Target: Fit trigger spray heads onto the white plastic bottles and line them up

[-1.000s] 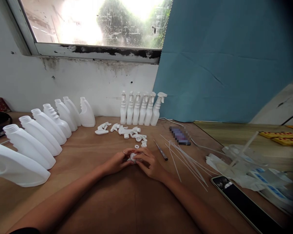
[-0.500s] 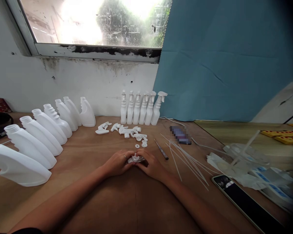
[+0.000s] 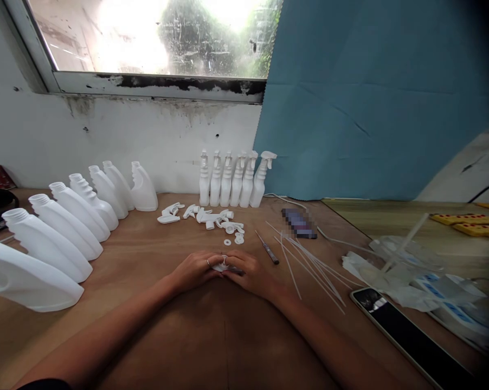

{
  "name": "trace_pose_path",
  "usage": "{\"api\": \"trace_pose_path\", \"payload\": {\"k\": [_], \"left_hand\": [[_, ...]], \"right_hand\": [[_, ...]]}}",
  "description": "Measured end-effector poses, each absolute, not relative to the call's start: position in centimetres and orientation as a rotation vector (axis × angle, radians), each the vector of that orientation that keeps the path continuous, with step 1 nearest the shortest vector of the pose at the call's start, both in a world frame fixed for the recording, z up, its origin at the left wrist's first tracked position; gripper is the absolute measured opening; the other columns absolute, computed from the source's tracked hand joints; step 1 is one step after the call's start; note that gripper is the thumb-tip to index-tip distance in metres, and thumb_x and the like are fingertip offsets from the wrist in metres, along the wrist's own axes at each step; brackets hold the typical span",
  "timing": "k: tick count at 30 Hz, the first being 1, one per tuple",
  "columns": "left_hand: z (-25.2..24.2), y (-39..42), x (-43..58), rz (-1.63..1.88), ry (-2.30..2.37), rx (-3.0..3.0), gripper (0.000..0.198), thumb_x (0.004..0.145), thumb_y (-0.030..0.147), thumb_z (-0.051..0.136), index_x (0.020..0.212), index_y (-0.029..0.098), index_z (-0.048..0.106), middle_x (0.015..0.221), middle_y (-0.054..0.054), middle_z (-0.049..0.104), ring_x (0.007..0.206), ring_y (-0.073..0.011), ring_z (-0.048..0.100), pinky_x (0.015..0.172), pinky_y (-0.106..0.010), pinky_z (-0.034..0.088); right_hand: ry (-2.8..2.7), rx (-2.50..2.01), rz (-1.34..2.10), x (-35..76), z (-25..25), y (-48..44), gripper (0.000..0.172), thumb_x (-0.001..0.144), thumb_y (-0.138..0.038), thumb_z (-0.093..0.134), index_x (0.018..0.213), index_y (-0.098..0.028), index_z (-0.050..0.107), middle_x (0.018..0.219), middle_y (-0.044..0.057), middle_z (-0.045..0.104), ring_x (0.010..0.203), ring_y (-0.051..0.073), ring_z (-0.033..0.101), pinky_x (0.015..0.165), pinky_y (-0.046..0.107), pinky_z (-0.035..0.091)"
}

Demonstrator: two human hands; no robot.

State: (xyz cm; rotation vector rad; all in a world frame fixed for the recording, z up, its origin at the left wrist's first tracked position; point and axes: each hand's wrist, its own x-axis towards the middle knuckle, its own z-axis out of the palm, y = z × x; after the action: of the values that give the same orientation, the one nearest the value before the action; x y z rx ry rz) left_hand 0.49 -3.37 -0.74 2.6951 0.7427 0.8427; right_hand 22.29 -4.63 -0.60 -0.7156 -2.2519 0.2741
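Observation:
Both my hands meet low in the middle of the view, around a white trigger spray head (image 3: 223, 265). My left hand (image 3: 195, 270), with a ring on one finger, is closed on its left side. From the other side my right hand (image 3: 250, 272) grips it, and the fingers hide much of the part. Just beyond lie small white washers (image 3: 227, 242) and a loose heap of white trigger spray heads (image 3: 206, 216). A thin screwdriver (image 3: 268, 247) rests to the right of the hands, beside several white dip tubes (image 3: 315, 268).
Several open white bottles (image 3: 45, 265) stand in a row on the left. By the wall is a line of bottles with spray heads (image 3: 226, 184). On the right are a phone (image 3: 407, 336), a pixelated object (image 3: 299, 223), a clear plastic cup (image 3: 407, 254) and a power strip (image 3: 451, 303).
My fingers have drawn closer over the spray head, so less of it shows. The whole view has shifted slightly; the things on the table lie as before.

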Motion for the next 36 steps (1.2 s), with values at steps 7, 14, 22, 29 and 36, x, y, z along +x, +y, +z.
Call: {"api": "trace_pose_path", "payload": {"k": [7,14,22,29,36], "left_hand": [[-0.4,-3.2,0.6,0.817,0.721,2.748,0.03,0.093,0.038,0.045,0.116,0.019,0.052,0.099,-0.008,0.065,0.089,-0.0167,0.061,0.078,-0.026,0.047],[-0.3,-3.7,0.6,0.784,0.882,2.734,0.025,0.094,0.034,0.045,0.111,0.017,0.051,0.101,-0.008,0.065,0.092,-0.0187,0.062,0.08,-0.028,0.048],[0.2,-4.1,0.9,0.76,0.956,2.577,0.026,0.091,0.033,0.049,0.114,0.02,0.051,0.106,-0.007,0.063,0.094,-0.0178,0.061,0.082,-0.027,0.047],[0.0,-4.2,1.0,0.759,0.978,2.549,0.029,0.091,0.031,0.049,0.118,0.02,0.048,0.11,-0.007,0.061,0.097,-0.0189,0.06,0.085,-0.03,0.047],[0.5,-4.4,1.1,0.762,0.936,2.473,0.028,0.089,0.029,0.052,0.116,0.021,0.051,0.111,-0.006,0.061,0.097,-0.0169,0.059,0.084,-0.026,0.046]], "right_hand": [[-2.241,-0.784,0.336,22.3,0.1,-5.2,0.024,0.083,-0.021,0.06,0.107,-0.023,0.057,0.1,0.006,0.066,0.093,0.02,0.061,0.083,0.034,0.049],[-1.993,-1.047,0.172,25.8,2.1,-3.4,0.024,0.089,-0.024,0.048,0.111,-0.02,0.057,0.094,0.007,0.067,0.082,0.019,0.063,0.078,0.032,0.048],[-1.976,-2.136,-0.174,34.1,1.8,0.0,0.016,0.078,-0.024,0.053,0.071,-0.017,0.065,0.08,0.013,0.068,0.079,0.027,0.063,0.064,0.032,0.04],[-1.922,-2.172,-0.055,33.7,1.8,0.0,0.017,0.078,-0.02,0.051,0.074,-0.016,0.066,0.076,0.012,0.069,0.073,0.023,0.064,0.058,0.027,0.035],[-1.456,-1.397,0.378,33.6,3.6,-0.2,0.025,0.078,-0.03,0.052,0.094,-0.018,0.066,0.069,0.004,0.063,0.06,0.017,0.057,0.058,0.029,0.042]]}}
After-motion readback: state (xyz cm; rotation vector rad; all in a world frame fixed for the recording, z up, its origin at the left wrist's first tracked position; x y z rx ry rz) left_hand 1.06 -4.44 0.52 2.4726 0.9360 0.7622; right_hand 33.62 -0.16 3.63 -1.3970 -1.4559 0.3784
